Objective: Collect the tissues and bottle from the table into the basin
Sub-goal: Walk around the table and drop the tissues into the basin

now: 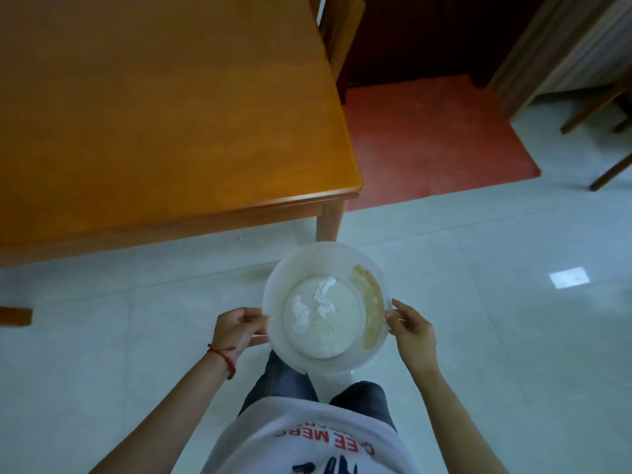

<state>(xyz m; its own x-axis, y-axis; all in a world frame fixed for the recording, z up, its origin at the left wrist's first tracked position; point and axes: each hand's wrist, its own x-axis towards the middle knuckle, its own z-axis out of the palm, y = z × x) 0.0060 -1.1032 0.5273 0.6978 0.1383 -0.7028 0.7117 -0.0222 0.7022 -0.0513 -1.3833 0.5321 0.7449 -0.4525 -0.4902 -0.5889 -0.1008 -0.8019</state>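
The basin [326, 302], a white translucent plastic bowl, is being held out over the pale tiled floor [478, 319] in front of the person, just near and right of the wooden table's [154, 114] near right corner and clear of the tabletop. The left hand [232, 331] is gripping the basin's left rim, its fingers [254, 319] curling over the edge with the thumb lying along the outside below them; a red string bracelet [224, 355] is circling that wrist. The right hand [412, 331] is taking the right rim, its thumb [393, 316] pressing on the lip while the remaining fingers are curving round the outer wall, only partly in view. Inside the basin, crumpled white tissues [319, 302] are lying on the flat bottom, two or three twisted wads towards the far left part of the base. A long brownish shape [371, 304] is lying curved against the basin's right inner wall; whether this is the bottle or a stain cannot be told. Below the basin, the person's blue jeans [284, 381] and a white shirt [307, 439] with red lettering are showing. A red mat [434, 142] is covering the floor to the right of the table, and a wooden chair [338, 39] is standing at the table's far right side.
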